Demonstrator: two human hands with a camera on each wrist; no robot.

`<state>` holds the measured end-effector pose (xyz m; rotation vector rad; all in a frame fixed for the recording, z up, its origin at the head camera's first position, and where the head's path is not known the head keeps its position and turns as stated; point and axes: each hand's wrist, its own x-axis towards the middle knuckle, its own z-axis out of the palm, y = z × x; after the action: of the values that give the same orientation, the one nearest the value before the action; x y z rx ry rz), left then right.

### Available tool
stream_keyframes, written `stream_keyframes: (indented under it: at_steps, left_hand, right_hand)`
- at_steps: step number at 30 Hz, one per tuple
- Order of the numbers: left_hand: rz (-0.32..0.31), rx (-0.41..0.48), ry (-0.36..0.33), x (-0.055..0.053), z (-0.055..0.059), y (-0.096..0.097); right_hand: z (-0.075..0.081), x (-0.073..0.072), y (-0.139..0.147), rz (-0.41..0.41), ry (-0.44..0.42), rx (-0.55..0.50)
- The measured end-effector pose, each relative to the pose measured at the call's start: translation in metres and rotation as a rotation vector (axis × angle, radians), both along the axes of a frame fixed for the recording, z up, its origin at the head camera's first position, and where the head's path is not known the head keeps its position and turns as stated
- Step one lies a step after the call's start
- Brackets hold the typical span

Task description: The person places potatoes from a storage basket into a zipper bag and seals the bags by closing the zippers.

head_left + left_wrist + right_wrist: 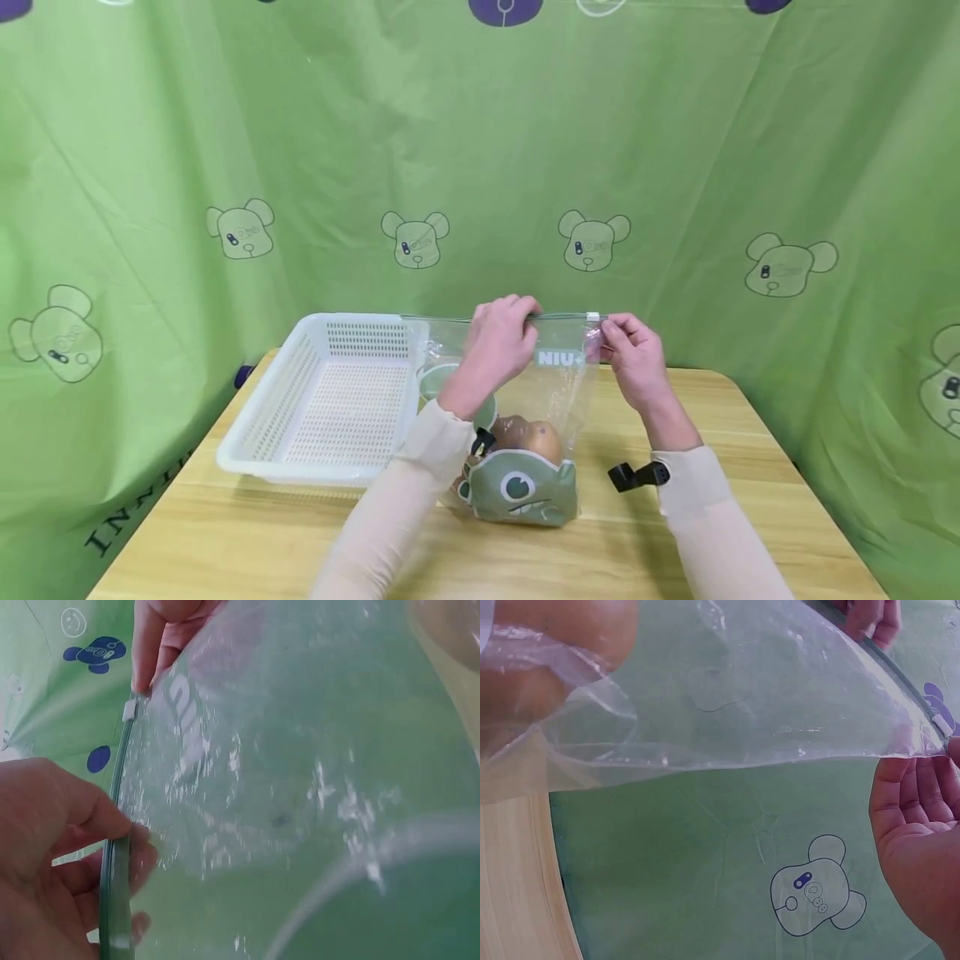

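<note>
A clear slider-zip bag (566, 396) with a green one-eyed monster print stands upright on the table, round brown items (542, 440) inside it. My left hand (504, 337) pinches its top edge near the middle; in the left wrist view, thumb and fingers lie on either side of the green zip strip (115, 889). At the bag's right top corner, my right hand (636, 354) pinches the film just beside the white slider (593, 317). The right wrist view shows the right hand's fingers (922, 791) behind that corner.
A white perforated plastic basket (258, 400) sits on the left of the wooden table (712, 517), right against the bag's left side. Behind the table hangs a green curtain (487, 167) with bear-head prints. Black wrist mounts (637, 477) stick out from the sleeves.
</note>
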<state>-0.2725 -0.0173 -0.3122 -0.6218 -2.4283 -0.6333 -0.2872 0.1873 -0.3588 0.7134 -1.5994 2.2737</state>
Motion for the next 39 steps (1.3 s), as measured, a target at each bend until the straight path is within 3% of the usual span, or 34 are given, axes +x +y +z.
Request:
stream_keyframes:
  at_steps: [4, 8, 18, 29, 39]
  left_hand:
    - [-0.068, 0.061, 0.027, -0.002, 0.003, 0.013]
    - [-0.132, 0.098, -0.004, -0.004, 0.005, 0.025]
    - [-0.131, 0.100, -0.073, -0.004, 0.004, 0.039]
    - [-0.116, 0.036, -0.036, -0.004, 0.002, 0.036]
    - [-0.106, 0.015, 0.007, -0.002, 0.003, 0.036]
  right_hand:
    - [0.000, 0.000, 0.000, 0.019, 0.009, -0.021]
    - [0.001, 0.001, -0.002, 0.019, 0.013, -0.016]
    - [0.000, 0.002, -0.004, 0.025, 0.043, 0.032]
    - [0.001, 0.003, -0.003, 0.011, 0.046, 0.070]
    - [0.007, 0.004, -0.003, -0.093, 0.039, 0.155]
